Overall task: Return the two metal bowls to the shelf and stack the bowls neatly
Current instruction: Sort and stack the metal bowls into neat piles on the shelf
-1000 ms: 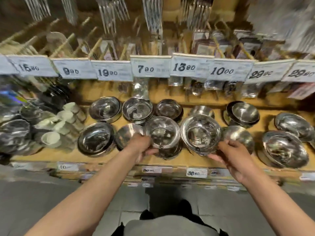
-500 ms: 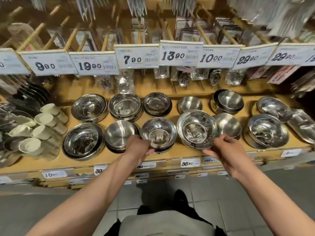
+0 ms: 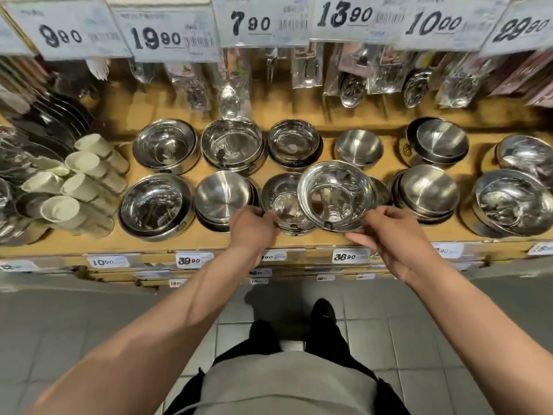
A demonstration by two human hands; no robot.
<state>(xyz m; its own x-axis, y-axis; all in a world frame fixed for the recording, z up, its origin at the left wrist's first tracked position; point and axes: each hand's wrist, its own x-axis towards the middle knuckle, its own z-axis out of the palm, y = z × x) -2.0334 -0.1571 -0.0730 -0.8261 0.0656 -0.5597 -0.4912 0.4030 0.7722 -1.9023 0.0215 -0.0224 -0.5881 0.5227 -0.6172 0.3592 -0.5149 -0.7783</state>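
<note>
The wooden shelf (image 3: 299, 244) carries two rows of steel bowl stacks. The right hand (image 3: 389, 235) grips the near rim of a shiny metal bowl (image 3: 336, 194), tilted and overlapping the front-row bowl stack (image 3: 279, 205) (contact between them unclear). The left hand (image 3: 254, 227) pinches that stack's near-left rim.

Bowls in two rows on the shelf (image 3: 299, 172), hands at its front edge.
The right hand (image 3: 392, 235) holds a tilted bowl (image 3: 335, 194) overlapping the front-row bowl (image 3: 282, 205) gripped by the left hand (image 3: 254, 227). Stacked cups (image 3: 80, 181) lie far left; price signs (image 3: 263, 22) hang above the back row.
</note>
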